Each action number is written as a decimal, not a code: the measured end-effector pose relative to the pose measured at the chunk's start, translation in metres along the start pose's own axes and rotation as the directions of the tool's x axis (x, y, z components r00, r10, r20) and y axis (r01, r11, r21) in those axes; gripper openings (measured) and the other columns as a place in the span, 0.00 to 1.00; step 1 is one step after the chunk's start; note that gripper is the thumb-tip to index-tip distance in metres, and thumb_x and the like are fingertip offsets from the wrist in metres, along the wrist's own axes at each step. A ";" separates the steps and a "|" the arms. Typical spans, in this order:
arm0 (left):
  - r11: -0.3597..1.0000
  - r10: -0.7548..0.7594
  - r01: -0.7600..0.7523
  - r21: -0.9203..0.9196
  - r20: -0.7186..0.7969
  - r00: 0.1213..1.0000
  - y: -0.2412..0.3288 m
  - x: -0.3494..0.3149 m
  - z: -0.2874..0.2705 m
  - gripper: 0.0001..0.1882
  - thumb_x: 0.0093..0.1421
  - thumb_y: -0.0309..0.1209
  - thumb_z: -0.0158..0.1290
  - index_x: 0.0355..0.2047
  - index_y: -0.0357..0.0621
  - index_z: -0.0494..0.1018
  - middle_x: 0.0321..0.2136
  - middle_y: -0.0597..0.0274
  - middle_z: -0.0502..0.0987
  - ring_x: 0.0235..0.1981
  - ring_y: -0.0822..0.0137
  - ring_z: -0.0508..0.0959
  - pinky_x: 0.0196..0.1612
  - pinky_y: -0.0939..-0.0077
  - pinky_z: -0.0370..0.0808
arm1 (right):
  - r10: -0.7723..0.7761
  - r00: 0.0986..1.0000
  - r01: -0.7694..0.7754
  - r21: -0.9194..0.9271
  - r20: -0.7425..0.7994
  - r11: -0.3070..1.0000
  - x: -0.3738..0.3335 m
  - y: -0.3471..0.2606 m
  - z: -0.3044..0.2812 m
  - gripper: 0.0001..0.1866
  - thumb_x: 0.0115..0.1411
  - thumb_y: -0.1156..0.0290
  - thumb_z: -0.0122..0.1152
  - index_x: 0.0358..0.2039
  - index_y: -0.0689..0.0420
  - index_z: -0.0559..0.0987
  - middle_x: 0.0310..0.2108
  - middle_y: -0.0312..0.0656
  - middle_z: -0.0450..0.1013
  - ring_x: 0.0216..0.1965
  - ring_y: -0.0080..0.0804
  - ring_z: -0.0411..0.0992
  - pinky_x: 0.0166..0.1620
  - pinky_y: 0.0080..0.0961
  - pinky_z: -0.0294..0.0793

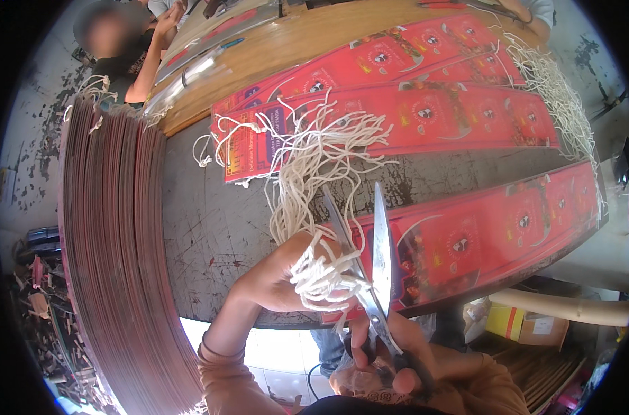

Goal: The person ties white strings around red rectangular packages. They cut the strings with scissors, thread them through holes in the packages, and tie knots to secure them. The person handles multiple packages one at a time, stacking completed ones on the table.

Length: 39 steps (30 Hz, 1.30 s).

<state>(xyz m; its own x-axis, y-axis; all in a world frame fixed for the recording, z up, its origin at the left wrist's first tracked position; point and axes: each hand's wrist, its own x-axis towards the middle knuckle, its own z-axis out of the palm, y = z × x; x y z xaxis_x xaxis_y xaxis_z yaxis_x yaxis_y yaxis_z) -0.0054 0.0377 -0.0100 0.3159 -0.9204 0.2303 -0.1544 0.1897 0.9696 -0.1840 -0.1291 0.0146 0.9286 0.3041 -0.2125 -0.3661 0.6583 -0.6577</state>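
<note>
My left hand [273, 280] is closed round a bundle of white strings [323, 280]. Their cut or looped ends bunch up out of the fist, and the loose lengths spread away over the table and a red printed strip. In my right hand [413, 339] is a pair of scissors [381, 249], fingers through the dark handles. The blades stand apart, pointing away from me, with the bundle's ends beside the left blade near the pivot. Whether the blades touch the strings I cannot tell. A long red printed strip [494, 232] lies to the right of the scissors.
More red strips [484, 114] overlap at the far right, white strings [560, 97] hanging off their ends. A tall stack of thin boards or sheets [114, 242] stands at the left. A pen [231, 43] lies at the back, near another person [131, 66]. Boxes [518, 324] sit below the right edge.
</note>
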 end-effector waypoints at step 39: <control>0.876 -0.426 0.225 -0.426 -0.466 0.776 0.029 0.030 0.008 0.11 0.61 0.32 0.45 0.42 0.41 0.67 0.38 0.56 0.77 0.23 0.82 0.65 0.17 0.90 0.60 | -0.519 0.844 0.223 -0.968 0.134 0.112 0.019 -0.102 0.020 0.28 0.49 0.84 0.51 0.53 0.61 0.65 0.37 0.43 0.72 0.39 0.28 0.73 0.40 0.22 0.72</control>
<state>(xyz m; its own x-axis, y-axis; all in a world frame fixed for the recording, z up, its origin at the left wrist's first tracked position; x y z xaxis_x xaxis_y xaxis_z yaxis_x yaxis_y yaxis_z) -0.0081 0.0123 0.0241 0.7468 -0.6356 -0.1959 0.3347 0.1046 0.9365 -0.1299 -0.1769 0.0923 0.9658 0.0070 0.2592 0.2241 -0.5254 -0.8208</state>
